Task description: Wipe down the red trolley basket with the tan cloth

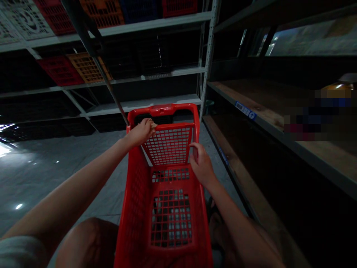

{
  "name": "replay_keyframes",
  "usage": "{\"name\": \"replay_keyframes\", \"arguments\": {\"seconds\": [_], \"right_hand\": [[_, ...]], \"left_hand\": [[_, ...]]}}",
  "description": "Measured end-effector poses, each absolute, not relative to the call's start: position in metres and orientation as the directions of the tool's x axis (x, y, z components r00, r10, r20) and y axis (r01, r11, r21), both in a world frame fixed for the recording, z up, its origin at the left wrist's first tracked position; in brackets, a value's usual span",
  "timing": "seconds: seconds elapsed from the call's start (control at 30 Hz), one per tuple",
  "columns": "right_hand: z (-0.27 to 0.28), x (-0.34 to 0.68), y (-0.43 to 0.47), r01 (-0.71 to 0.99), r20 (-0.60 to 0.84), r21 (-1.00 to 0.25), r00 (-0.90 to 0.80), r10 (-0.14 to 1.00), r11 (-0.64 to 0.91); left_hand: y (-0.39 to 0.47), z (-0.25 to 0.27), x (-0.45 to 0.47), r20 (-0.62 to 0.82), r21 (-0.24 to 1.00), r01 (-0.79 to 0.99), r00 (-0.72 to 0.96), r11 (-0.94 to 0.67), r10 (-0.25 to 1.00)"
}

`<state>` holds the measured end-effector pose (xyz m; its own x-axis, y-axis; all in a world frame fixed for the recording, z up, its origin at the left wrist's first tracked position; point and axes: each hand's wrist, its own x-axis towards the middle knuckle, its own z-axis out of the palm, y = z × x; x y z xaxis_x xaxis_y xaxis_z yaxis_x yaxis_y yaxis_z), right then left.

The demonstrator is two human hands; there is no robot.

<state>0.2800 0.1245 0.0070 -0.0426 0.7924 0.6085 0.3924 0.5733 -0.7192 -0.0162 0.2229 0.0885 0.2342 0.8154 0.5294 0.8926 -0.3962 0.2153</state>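
Red shopping cart (135, 193) upright on the grey floor (100, 175), between the person's knees, its handle (161, 108) at the far end. Work in hand sits there, near the handle.

Left hand (145, 130) closed round a small pale piece (153, 125), perhaps a cloth or sponge; type too dim to confirm. Fingers lie at the top edge of the mesh flap (177, 126), left end. Right hand (202, 163) curled over the cart's right rim, a narrow gap between thumb and index finger; whether it grips or just rests, cannot tell.

Progress: judged as under way, at the flap's edge. The plastic shows no clear line between treated and untreated parts, so share done is uncertain. The basket's lower walls and floor have no hand on them; they may be finished or still left.

Containers: in the cart's basket only its own walls, mesh floor and flap show. A pale checked pattern appears through the floor grid; source unclear.

Rack (164, 70) beyond carries crates: on the upper level a red crate (55, 16), an orange crate (103, 14), a blue crate (139, 10); one level down, a yellow-orange crate (89, 67). Contents hidden by crate sides and shadow.
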Motion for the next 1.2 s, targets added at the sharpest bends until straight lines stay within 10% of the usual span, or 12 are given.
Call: {"name": "replay_keyframes", "arguments": {"seconds": [0.47,0.73,0.97,1.2], "right_hand": [[0.003,0.280,0.125,0.088,0.499,-0.865,0.270,0.824,0.495],[0.011,0.318,0.146,-0.282,0.200,-0.877,0.523,0.828,0.389],[0.019,0.317,0.126,-0.485,0.261,-0.842,0.012,0.965,0.234],[0.017,0.310,0.106,-0.270,0.389,-0.911,-0.315,0.866,0.311]], "left_hand": [[0.304,0.081,0.183,0.582,0.257,0.520,0.589,-0.814,0.560],[0.175,0.041,0.159,0.539,0.404,0.410,0.616,-0.818,0.575],[0.015,0.034,0.134,0.269,0.531,0.316,0.817,-0.786,0.511],[0.045,0.038,0.133,0.259,0.400,0.347,0.845,-0.848,0.468]]}}
